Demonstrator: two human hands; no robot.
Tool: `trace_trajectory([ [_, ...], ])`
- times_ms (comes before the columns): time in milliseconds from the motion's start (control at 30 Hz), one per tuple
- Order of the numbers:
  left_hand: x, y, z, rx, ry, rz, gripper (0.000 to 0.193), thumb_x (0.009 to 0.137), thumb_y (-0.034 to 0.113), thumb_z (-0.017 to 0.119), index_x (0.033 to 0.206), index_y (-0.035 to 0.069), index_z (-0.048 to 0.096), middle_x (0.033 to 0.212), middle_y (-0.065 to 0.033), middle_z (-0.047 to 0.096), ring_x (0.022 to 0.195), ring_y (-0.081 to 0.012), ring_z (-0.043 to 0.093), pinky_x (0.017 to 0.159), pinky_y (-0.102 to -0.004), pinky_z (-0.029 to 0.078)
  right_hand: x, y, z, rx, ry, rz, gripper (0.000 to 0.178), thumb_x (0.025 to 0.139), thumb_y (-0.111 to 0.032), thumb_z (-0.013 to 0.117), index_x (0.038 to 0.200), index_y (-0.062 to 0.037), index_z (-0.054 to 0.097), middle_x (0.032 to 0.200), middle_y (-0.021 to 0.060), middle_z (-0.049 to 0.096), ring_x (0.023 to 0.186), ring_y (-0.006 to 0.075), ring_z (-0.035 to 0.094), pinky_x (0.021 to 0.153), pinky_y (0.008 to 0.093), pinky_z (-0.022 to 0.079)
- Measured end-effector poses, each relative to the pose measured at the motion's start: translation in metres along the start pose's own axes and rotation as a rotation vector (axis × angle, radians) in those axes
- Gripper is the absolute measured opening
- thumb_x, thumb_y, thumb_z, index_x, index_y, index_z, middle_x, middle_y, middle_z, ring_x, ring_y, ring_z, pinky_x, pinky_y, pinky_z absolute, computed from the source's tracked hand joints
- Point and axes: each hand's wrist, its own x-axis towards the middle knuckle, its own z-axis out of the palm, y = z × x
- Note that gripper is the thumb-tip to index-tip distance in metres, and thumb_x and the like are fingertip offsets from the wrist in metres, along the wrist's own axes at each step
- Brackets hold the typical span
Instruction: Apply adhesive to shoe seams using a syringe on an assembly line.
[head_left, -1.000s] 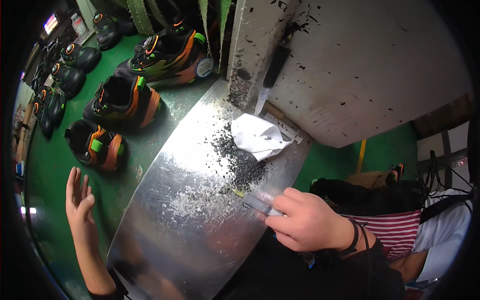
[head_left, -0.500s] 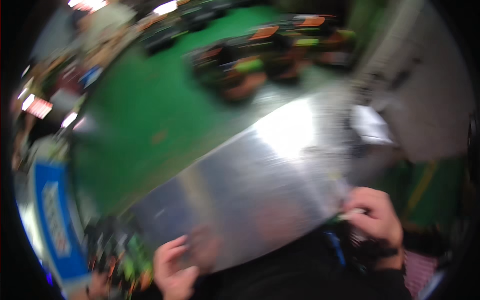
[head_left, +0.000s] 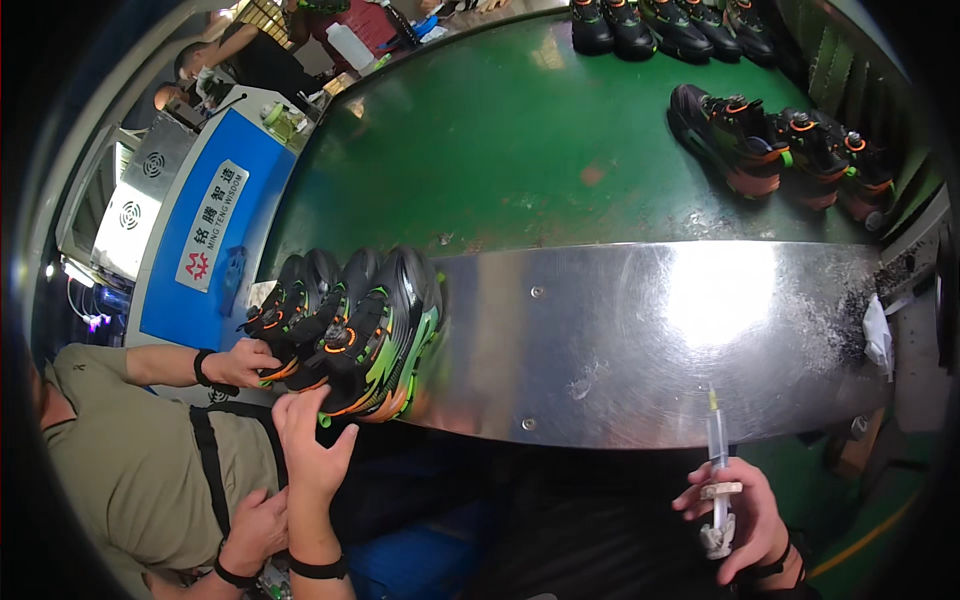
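My right hand holds a clear syringe upright, its thin yellowish tip pointing away from me over the near edge of the metal plate. The syringe's flange and plunger end look caked in whitish stuff. My left hand reaches to the heel end of a black sneaker with green and orange trim. Its fingers and thumb are apart, at or very near the heel; contact is unclear. More black sneakers stand just left of that one, and a co-worker's hand touches their heels.
A shiny metal plate with screws borders a green surface. Sneakers stand at the right, with another row beyond. A blue-and-white machine is at left, beside a seated co-worker. White crumpled material hangs at right.
My view has swung and is now sharp. Sneakers and a co-worker have come into view at left. My left hand is now at a sneaker, and the syringe shows plainly in my right hand.
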Motion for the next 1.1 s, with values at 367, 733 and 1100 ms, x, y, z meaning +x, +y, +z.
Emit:
trace_trajectory([
  [367, 0.026, 0.101, 0.002, -0.523, -0.013, 0.274, 0.03, 0.062, 0.017, 0.083, 0.075, 0.001, 0.061, 0.076, -0.0117, 0.054, 0.066, -0.0281, 0.053, 0.058, -0.0353, 0.043, -0.01, 0.009, 0.001, -0.402, -0.093, -0.207, 0.106, 0.055, -0.018, 0.093, 0.139, -0.0102, 0.029, 0.126, 0.0203, 0.042, 0.091, 0.0214, 0.059, 0.078, 0.0335, 0.052],
  [733, 0.04, 0.175, 0.033, -0.677, -0.336, 0.428, 0.04, 0.057, 0.015, 0.084, 0.088, 0.005, 0.061, 0.103, -0.0129, 0.047, 0.088, -0.0242, 0.05, 0.08, -0.0338, 0.041, -0.026, -0.007, -0.039, -0.487, 0.189, -0.406, 0.095, 0.059, -0.024, 0.091, 0.135, -0.0049, 0.038, 0.116, 0.0152, 0.051, 0.104, 0.0256, 0.053, 0.089, 0.037, 0.041],
  [1100, 0.13, 0.231, 0.034, -0.423, -0.705, 0.495, 0.103, 0.049, 0.038, 0.092, 0.132, 0.002, 0.044, 0.138, -0.0223, 0.041, 0.126, -0.0361, 0.044, 0.105, -0.0437, 0.036, -0.023, -0.021, -0.067, -0.542, 0.243, -0.468, 0.086, 0.065, -0.021, 0.087, 0.131, 0.0018, 0.039, 0.115, 0.0172, 0.055, 0.098, 0.0276, 0.057, 0.085, 0.0369, 0.045],
])
